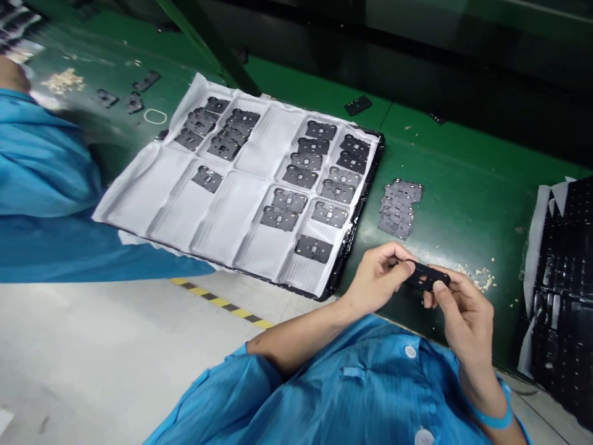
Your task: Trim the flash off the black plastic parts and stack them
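Observation:
Between my two hands is a small flat black plastic plate [424,277] with cut-outs near its middle. My left hand [382,275] pinches its left end between thumb and fingers. At the other end my right hand [466,306] grips it, the thumb lying on top. Just beyond my hands, an overlapping stack of dark plates [397,210] lies on the green bench. Left of it stands a compartment tray [259,142] lined with white sheet, with similar dark plates [313,248] in several of its compartments.
A black tray [565,296] stands at the right edge. Small pale scraps [484,279] lie beside my right hand, and another pile of scraps [63,81] is at far left. A co-worker's blue sleeve [41,154] is at left. One black plate [358,105] lies behind the lined tray.

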Tool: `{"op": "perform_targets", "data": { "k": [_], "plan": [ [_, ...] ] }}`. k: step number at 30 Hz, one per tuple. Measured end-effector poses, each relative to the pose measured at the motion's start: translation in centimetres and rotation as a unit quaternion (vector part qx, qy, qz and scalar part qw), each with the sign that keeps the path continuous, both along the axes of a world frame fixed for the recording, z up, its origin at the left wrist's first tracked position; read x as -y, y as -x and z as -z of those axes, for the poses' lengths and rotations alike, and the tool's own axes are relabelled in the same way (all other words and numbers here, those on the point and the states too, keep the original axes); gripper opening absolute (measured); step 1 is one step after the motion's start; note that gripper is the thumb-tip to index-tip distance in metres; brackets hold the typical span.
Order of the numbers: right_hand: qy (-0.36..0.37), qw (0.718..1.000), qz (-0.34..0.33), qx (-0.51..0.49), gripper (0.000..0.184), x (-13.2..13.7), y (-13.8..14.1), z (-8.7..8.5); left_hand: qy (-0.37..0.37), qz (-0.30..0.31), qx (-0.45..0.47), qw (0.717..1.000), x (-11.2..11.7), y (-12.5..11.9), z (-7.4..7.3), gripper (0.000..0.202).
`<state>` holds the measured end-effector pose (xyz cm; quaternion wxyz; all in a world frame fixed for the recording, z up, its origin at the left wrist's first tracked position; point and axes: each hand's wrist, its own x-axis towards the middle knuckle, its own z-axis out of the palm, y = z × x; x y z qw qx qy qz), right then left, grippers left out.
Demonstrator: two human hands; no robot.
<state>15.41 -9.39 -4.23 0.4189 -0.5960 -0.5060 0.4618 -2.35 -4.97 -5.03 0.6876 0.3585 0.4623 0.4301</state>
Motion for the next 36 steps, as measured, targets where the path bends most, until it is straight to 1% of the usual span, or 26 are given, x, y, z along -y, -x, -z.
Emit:
{"op": "perform_targets", "data": {
  "k": [3,5,8,10,12,14,16,17,18,20,21,23,25,28,30,31,33,35,36],
  "plan": [
    [0.001,1.0,0.0,-0.002,0.027,-0.3,0.1,-0.1,0.008,-0.018,0.008,1.0,0.0,-0.3,0.4,0.02],
    [0.004,1.0,0.015,0.009,0.028,-0.6,0.2,0.1,0.013,-0.012,0.01,1.0,0.1,-0.4,0.6,0.023],
    [0.001,0.999,0.034,0.022,0.029,-1.0,0.2,0.7,0.009,0.035,-0.01,0.999,0.4,-0.2,0.8,0.03],
    [-0.006,0.999,0.032,0.026,0.028,-1.0,0.0,1.1,-0.008,0.073,-0.034,0.997,0.7,0.2,0.9,0.029],
    [-0.013,0.999,0.024,0.03,0.026,-0.8,-0.3,1.6,-0.049,0.1,-0.077,0.991,1.0,0.7,1.0,0.019],
    [-0.025,0.999,0.017,0.037,0.021,-0.4,-0.8,2.0,-0.115,0.119,-0.14,0.976,1.2,1.2,1.1,0.009],
    [-0.048,0.997,0.009,0.054,0.015,-0.1,-1.3,2.2,-0.181,0.13,-0.191,0.956,1.3,1.5,1.0,0.023],
    [-0.063,0.996,0.001,0.068,0.012,0.1,-1.5,2.3,-0.208,0.128,-0.203,0.948,1.3,1.5,0.9,0.027],
    [-0.078,0.993,-0.011,0.083,0.012,0.1,-1.7,2.4,-0.229,0.121,-0.209,0.943,1.4,1.6,0.8,0.026],
    [-0.106,0.987,-0.04,0.118,0.013,0.1,-1.8,2.5,-0.267,0.107,-0.223,0.931,1.4,2.0,0.5,0.015],
    [-0.12,0.982,-0.054,0.138,0.014,0.1,-1.8,2.5,-0.284,0.104,-0.237,0.923,1.3,2.4,0.3,0.015],
    [-0.151,0.969,-0.07,0.184,0.015,-0.3,-1.7,2.5,-0.311,0.111,-0.281,0.901,0.7,3.4,-0.1,0.018],
    [-0.182,0.954,-0.076,0.227,0.015,-0.7,-1.7,2.5,-0.323,0.124,-0.334,0.877,-0.5,4.6,-0.6,0.016],
    [-0.215,0.938,-0.076,0.261,0.017,-1.2,-1.6,2.7,-0.321,0.14,-0.407,0.844,-3.1,5.9,-1.0,0.013],
    [-0.228,0.933,-0.079,0.268,0.018,-1.4,-1.4,2.8,-0.318,0.165,-0.452,0.817,-4.9,5.9,-1.1,0.011],
    [-0.234,0.931,-0.083,0.269,0.019,-1.4,-1.3,2.9,-0.317,0.182,-0.477,0.799,-5.5,5.8,-1.1,0.011],
    [-0.245,0.925,-0.089,0.278,0.02,-1.4,-1.1,3.1,-0.318,0.212,-0.535,0.753,-6.5,5.3,-1.3,0.014],
    [-0.256,0.917,-0.088,0.293,0.02,-1.3,-1.0,3.3,-0.323,0.224,-0.588,0.707,-6.9,5.2,-1.7,0.019],
    [-0.26,0.914,-0.087,0.299,0.02,-1.3,-1.0,3.4,-0.326,0.221,-0.607,0.691,-7.0,5.5,-2.0,0.02]
  ]
}}
